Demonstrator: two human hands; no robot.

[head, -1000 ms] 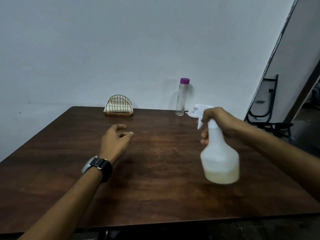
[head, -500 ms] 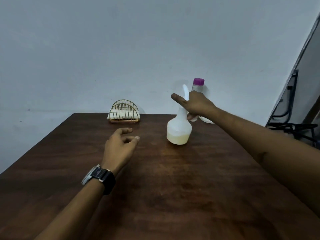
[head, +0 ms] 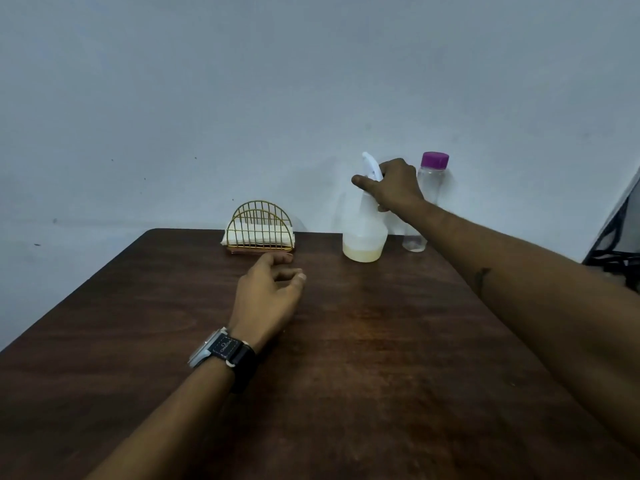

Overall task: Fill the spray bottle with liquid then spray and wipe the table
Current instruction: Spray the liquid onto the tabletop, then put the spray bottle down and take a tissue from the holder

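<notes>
A white spray bottle with a little pale yellow liquid stands upright at the far edge of the dark wooden table. My right hand grips its neck just under the white trigger head, index finger stretched out to the left. Right behind it stands a clear bottle with a purple cap, partly hidden by my wrist. My left hand hovers low over the table with loosely curled fingers and holds nothing. In front of it is a gold wire holder with white napkins.
A pale wall runs directly behind the table's far edge. A dark folded metal frame shows at the right border. The table's left corner is rounded, and its left edge slants toward me.
My right hand has carried the spray bottle from mid-air near me to the table's far edge and stood it beside the purple-capped bottle. My left hand has moved toward the napkin holder.
</notes>
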